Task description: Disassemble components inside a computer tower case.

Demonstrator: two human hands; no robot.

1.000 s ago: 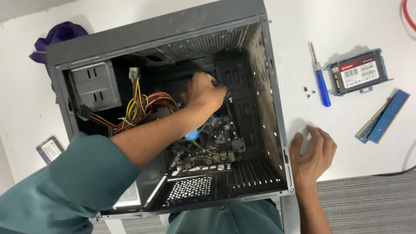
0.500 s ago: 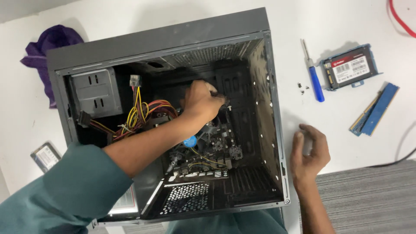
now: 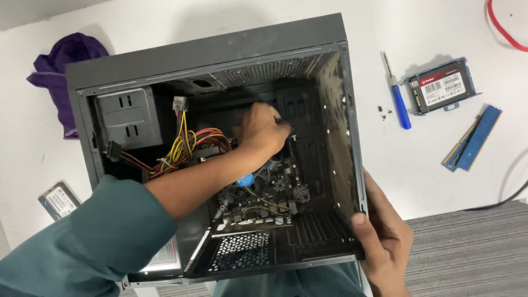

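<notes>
A black computer case (image 3: 220, 49) lies on its side on a white table, open toward me. My left hand (image 3: 261, 132) reaches deep inside, fingers curled against the far inner wall above the motherboard (image 3: 275, 187). Whether it pinches anything is hidden. A bundle of yellow, red and black cables (image 3: 184, 146) runs just left of that wrist. My right hand (image 3: 388, 242) grips the case's near right corner, thumb hooked over the edge and fingers on the outside.
Right of the case lie a blue-handled screwdriver (image 3: 397, 93), small screws (image 3: 384, 111), a flat black drive (image 3: 443, 87) and blue memory sticks (image 3: 474, 137). A purple cloth (image 3: 63, 66) and another drive (image 3: 58, 199) sit on the left. A metal drive cage (image 3: 126, 118) fills the case's left side.
My right hand has gone from resting on the table beside the case to gripping its near right corner. My left hand stays at the same spot inside.
</notes>
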